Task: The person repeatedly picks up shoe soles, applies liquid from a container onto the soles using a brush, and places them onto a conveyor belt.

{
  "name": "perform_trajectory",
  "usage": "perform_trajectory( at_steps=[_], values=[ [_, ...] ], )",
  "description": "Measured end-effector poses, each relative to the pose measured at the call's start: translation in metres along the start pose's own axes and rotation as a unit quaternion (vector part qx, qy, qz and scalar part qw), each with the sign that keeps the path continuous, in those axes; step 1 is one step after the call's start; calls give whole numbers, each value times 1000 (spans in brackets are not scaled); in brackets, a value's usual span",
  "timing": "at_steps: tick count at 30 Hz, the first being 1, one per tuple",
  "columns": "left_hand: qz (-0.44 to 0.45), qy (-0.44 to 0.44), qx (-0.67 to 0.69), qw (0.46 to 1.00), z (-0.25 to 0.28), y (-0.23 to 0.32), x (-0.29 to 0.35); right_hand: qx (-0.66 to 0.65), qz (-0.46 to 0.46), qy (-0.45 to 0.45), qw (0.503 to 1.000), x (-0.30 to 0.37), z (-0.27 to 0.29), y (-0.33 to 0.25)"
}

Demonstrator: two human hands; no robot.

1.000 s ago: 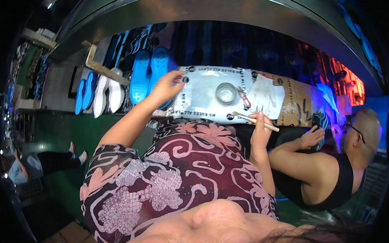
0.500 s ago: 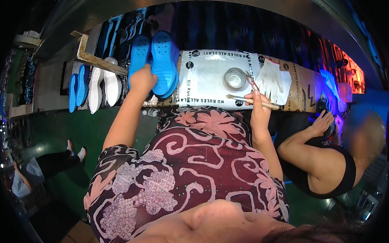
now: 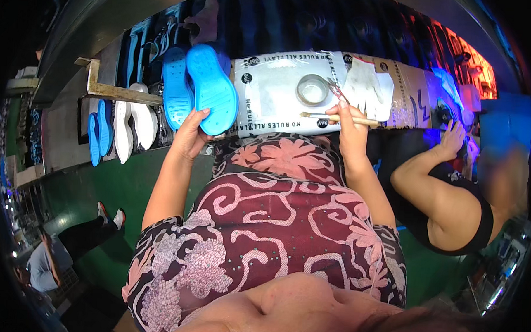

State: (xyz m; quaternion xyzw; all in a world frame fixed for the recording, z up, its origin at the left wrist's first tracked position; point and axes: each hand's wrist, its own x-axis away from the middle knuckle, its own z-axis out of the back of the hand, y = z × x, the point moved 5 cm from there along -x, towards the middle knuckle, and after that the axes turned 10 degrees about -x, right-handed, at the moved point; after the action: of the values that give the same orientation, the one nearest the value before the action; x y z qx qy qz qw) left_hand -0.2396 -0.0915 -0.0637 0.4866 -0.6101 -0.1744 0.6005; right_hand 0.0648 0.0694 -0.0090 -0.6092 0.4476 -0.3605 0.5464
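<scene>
And here is the left hand (image 3: pixel 190 135) over on the blue side, thumb on top at the near edge of a big blue shoe sole (image 3: pixel 212 91), pinching it there with the other fingers tucked mostly out of sight below; the sole sits at a slant right beside a second blue sole (image 3: pixel 175 84), though whether it is lifted clear I cannot tell! Across to the right hand (image 3: pixel 352 134), fingers curled around the wooden handle of a brush (image 3: pixel 321 117), its bristles pointing left over the near edge of the white plastic sheet (image 3: pixel 265 98); touching it or not, I cannot say. Just beyond the brush stands a round glass bowl (image 3: pixel 312 90), a small red-handled tool (image 3: pixel 337 92) right at its side, and a white glove (image 3: pixel 361 80) lying further right. Out to the far left, a pair of white soles (image 3: pixel 123 132) and smaller blue soles (image 3: pixel 105 122), while on the right a co-worker's hand (image 3: pixel 452 139) is up at the bench near blue-lit material
</scene>
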Motion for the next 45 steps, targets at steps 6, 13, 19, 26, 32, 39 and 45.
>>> perform_trajectory(
  at_steps=[6,13,19,26,32,39,45],
  values=[
    [-234,42,-123,964,-78,40,5,-44,21,-11,999,-4,-7,-26],
    [-369,85,-220,899,-124,63,8,117,253,-122,953,1,-37,-63],
    [-403,107,-246,875,-130,66,10,155,310,-124,930,2,-46,-62],
    [-438,119,-275,848,-126,64,9,180,308,-97,929,-2,-38,-63],
    [-407,114,-291,858,-123,57,9,207,314,-162,912,2,-51,-62],
    [-462,136,-323,815,-121,59,12,192,314,-130,921,0,-42,-61],
    [-474,133,-268,828,-122,57,11,228,325,-184,899,3,-50,-54]
  ],
)
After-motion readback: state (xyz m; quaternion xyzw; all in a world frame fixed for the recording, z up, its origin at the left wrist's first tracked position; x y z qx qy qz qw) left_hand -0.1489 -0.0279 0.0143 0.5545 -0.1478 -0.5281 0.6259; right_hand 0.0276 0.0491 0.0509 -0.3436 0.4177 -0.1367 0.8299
